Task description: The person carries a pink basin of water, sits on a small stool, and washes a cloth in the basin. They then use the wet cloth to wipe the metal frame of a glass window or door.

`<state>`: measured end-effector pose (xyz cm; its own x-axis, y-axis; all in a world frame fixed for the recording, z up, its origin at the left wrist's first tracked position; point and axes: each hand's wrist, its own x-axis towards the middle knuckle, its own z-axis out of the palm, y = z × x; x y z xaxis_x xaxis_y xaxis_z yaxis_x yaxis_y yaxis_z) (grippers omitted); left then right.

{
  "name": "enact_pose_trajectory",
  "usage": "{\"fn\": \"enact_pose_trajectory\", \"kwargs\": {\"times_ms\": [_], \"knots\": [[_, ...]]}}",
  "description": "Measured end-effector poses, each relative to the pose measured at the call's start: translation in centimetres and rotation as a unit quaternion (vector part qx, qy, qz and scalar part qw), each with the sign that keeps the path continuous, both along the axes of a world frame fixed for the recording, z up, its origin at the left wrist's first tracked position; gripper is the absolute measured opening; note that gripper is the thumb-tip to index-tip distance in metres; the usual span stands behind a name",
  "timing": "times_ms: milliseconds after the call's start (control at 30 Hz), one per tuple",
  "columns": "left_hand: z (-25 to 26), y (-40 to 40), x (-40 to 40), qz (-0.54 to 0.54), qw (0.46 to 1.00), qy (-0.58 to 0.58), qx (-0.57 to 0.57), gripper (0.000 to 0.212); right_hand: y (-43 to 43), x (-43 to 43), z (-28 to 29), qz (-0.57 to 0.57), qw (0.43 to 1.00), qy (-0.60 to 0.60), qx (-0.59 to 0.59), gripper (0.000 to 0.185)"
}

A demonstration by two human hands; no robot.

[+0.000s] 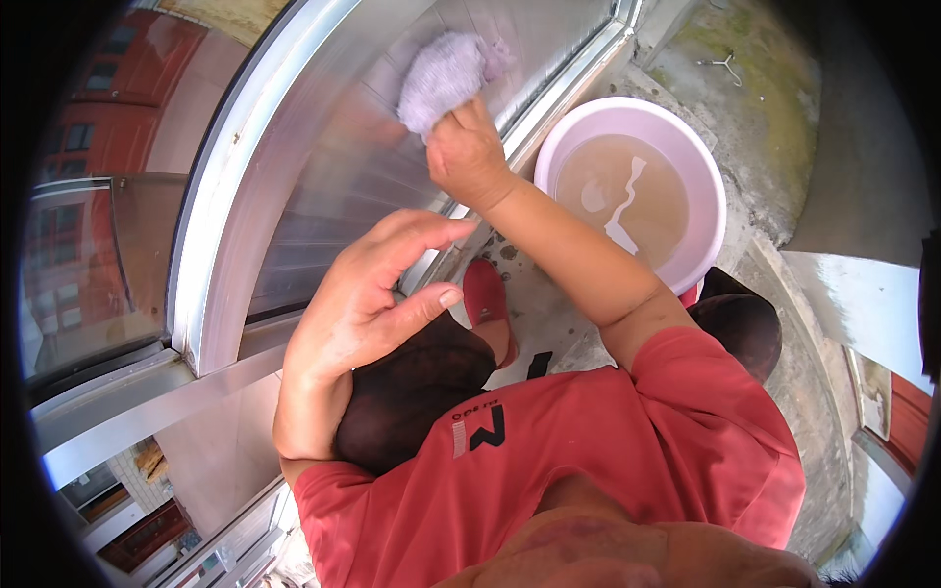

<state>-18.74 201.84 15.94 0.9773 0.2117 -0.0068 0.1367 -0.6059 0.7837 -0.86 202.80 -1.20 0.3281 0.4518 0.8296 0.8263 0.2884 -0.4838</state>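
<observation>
My right hand grips a pale lilac cloth, bunched up and pressed against a glass pane in a metal frame. My left hand is raised in front of the lower part of the same pane. Its thumb and fingers are apart and curved, with nothing between them. Whether its fingertips touch the frame cannot be made out. Beside my right forearm stands a pink plastic basin holding cloudy brown water with bright reflections on it.
A silver metal frame post curves along the left. The concrete floor has a mossy patch and a small pronged object on it. My foot in a red shoe is between the basin and the frame. A concrete ledge runs along the right.
</observation>
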Motion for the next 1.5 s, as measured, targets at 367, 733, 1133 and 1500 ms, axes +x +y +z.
{"fn": "enact_pose_trajectory", "kwargs": {"times_ms": [367, 733, 1133, 1500], "knots": [[-0.4, -0.3, -0.1, 0.015, 1.000, 0.012, -0.014, 0.049, -1.9, -2.5, -2.9, 0.060, 0.988, 0.139, 0.002, 0.043], [-0.4, -0.2, -0.9, 0.017, 1.000, 0.025, 0.005, 0.047, 2.9, 4.1, -3.4, -0.097, 0.981, 0.158, 0.058, 0.049], [0.0, -0.3, -1.0, 0.021, 1.000, 0.023, -0.001, 0.048, 2.2, 6.3, -8.9, 0.011, 0.792, 0.608, -0.044, 0.057], [-0.4, 0.7, -2.3, 0.051, 0.999, 0.003, 0.009, 0.048, 3.6, 19.8, -10.2, -0.046, 0.709, 0.704, 0.012, 0.025]]}}
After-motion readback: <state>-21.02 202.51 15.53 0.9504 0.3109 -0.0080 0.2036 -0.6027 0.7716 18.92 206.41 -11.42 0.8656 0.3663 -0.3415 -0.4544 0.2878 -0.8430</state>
